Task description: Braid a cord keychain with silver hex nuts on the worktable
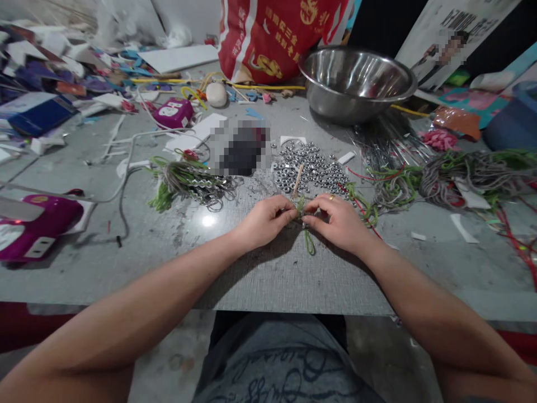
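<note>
My left hand (271, 220) pinches a green and grey cord (309, 242) with thumb and forefinger. Opposite it, my right hand (338, 221), with a ring on one finger, pinches the same cord close by. A green loop of the cord hangs down between the hands toward the table. Just beyond my fingers lie many loose silvery beads (310, 162) in a spread pile, with a thin wooden stick (298, 178) leaning over them. A bundle of green and grey cords (188, 182) rests left of the beads. More cords (444, 176) lie to the right.
A steel bowl (356, 84) stands at the back beside a red bag (272, 45). Purple power strips (39, 226) and their cable lie at the left. Scraps (50, 67) pile up at the far left. A blue container (514, 120) is at the right.
</note>
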{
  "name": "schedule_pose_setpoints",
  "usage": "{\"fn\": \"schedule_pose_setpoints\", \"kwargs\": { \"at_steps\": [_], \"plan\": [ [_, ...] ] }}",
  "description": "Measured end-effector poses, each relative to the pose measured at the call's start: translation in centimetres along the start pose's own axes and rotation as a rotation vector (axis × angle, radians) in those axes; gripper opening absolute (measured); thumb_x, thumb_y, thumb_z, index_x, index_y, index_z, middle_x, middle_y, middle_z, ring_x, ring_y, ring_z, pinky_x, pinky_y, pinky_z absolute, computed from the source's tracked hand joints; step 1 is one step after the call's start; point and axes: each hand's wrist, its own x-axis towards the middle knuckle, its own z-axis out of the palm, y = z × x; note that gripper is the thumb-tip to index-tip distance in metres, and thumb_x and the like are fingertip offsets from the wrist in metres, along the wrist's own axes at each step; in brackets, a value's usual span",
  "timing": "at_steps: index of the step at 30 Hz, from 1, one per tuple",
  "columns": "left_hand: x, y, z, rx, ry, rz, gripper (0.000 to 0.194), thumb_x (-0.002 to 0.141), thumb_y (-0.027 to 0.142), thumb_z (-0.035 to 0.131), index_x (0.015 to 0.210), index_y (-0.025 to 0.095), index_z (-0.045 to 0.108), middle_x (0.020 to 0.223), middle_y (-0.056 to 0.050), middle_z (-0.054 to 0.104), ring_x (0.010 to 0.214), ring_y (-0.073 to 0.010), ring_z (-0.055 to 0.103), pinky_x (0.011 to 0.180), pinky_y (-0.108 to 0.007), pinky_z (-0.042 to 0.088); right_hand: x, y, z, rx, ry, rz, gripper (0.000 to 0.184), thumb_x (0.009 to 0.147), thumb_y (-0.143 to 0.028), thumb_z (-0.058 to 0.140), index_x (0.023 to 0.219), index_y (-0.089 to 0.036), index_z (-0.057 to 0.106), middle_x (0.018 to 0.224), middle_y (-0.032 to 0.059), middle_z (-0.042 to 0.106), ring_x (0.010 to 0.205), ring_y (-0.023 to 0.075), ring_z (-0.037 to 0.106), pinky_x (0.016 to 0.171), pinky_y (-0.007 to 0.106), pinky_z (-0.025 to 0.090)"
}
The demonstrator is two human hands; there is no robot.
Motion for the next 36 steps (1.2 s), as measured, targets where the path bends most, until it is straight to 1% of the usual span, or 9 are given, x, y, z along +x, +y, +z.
{"fn": "schedule_pose_setpoints", "kwargs": {
  "at_steps": [2,5,15,18,21,26,29,32,36],
  "plan": [
    [0.0,0.0,0.0,0.034,0.007,0.035,0.015,0.083,0.016,0.049,0.069,0.015,0.055,0.065,0.003,0.051,0.063,-0.0073,0.048,0.06,-0.02,0.038,0.0,0.1,-0.4,-0.166,-0.102,-0.065,0.015,0.078,-0.034,0.062,0.08,-0.019,0.061,0.079,0.004,0.064,0.076,0.018,0.056,0.07,0.032,0.037],
    [0.1,0.0,0.2,0.08,0.012,0.061,0.015,0.082,0.015,0.051,0.068,0.015,0.056,0.065,0.003,0.052,0.065,-0.0078,0.05,0.061,-0.02,0.039,0.0,0.2,-0.4,-0.282,-0.182,-0.119,0.018,0.08,-0.036,0.061,0.082,-0.018,0.062,0.081,0.0052,0.064,0.079,0.0192,0.057,0.071,0.032,0.036],
    [0.0,-0.4,0.8,0.193,-0.036,0.083,0.009,0.075,0.013,0.057,0.069,0.015,0.063,0.07,0.0,0.057,0.064,-0.0084,0.054,0.061,-0.02,0.042,-0.1,0.6,-0.2,-0.284,-0.221,-0.299,0.02,0.083,-0.035,0.057,0.083,-0.015,0.062,0.077,0.0056,0.062,0.074,0.0185,0.056,0.068,0.031,0.033],
    [-0.1,-0.5,0.9,0.241,-0.08,0.12,0.011,0.076,0.014,0.055,0.073,0.015,0.066,0.077,-0.002,0.058,0.07,-0.0107,0.057,0.065,-0.023,0.046,-0.1,0.7,-0.1,-0.278,-0.224,-0.309,0.02,0.085,-0.035,0.055,0.083,-0.017,0.062,0.077,0.0045,0.062,0.074,0.0177,0.055,0.069,0.03,0.033],
    [-0.3,-0.1,0.7,0.311,-0.125,0.141,0.016,0.077,0.015,0.051,0.079,0.015,0.067,0.092,-0.006,0.058,0.075,-0.013,0.059,0.07,-0.027,0.049,-0.1,0.8,-0.2,-0.28,-0.235,-0.301,0.02,0.085,-0.036,0.054,0.084,-0.017,0.061,0.078,0.0043,0.062,0.074,0.0175,0.055,0.068,0.03,0.034],
    [-0.9,0.8,0.5,0.384,-0.18,0.13,0.019,0.077,0.022,0.051,0.09,0.016,0.064,0.115,-0.01,0.051,0.08,-0.0158,0.062,0.071,-0.03,0.052,-0.1,0.7,-0.5,-0.284,-0.224,-0.247,0.021,0.084,-0.037,0.055,0.082,-0.017,0.06,0.076,0.004,0.061,0.071,0.0172,0.054,0.067,0.03,0.034],
    [-0.9,0.8,0.5,0.411,-0.227,0.102,0.015,0.078,0.022,0.051,0.086,0.016,0.063,0.118,-0.01,0.05,0.079,-0.0164,0.062,0.069,-0.031,0.052,0.0,0.5,-0.6,-0.297,-0.23,-0.218,0.019,0.084,-0.035,0.055,0.083,-0.017,0.06,0.077,0.0037,0.061,0.072,0.0167,0.054,0.068,0.03,0.034],
    [-0.6,0.4,0.5,0.386,-0.239,0.097,0.017,0.083,0.02,0.047,0.084,0.016,0.063,0.116,-0.009,0.052,0.084,-0.017,0.062,0.074,-0.032,0.051,0.0,0.4,-0.6,-0.319,-0.217,-0.197,0.017,0.084,-0.034,0.055,0.083,-0.018,0.06,0.079,0.0039,0.062,0.072,0.0164,0.054,0.068,0.03,0.034],
    [-0.2,-0.1,0.4,0.327,-0.229,0.096,0.021,0.085,0.017,0.043,0.084,0.015,0.064,0.113,-0.01,0.055,0.094,-0.0192,0.061,0.082,-0.034,0.049,-0.2,0.4,-0.7,-0.286,-0.163,-0.26,0.016,0.085,-0.031,0.053,0.085,-0.017,0.062,0.08,0.0042,0.063,0.072,0.016,0.055,0.068,0.029,0.035]
  ]
}}
